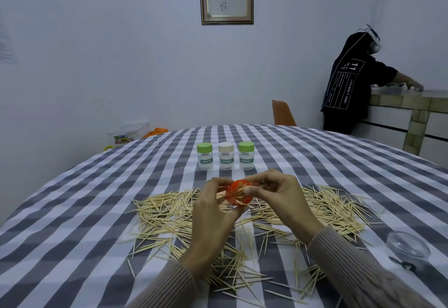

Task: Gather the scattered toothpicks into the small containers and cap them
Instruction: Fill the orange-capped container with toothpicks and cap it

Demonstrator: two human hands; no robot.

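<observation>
Toothpicks (238, 200) in hand-held orange container (238, 195)

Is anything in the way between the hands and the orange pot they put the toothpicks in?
No. The left hand already holds the orange container, and the right hand pinches toothpicks at its mouth. Nothing visible blocks them.

Ribbed taupe knit sleeves (344, 256)
</observation>
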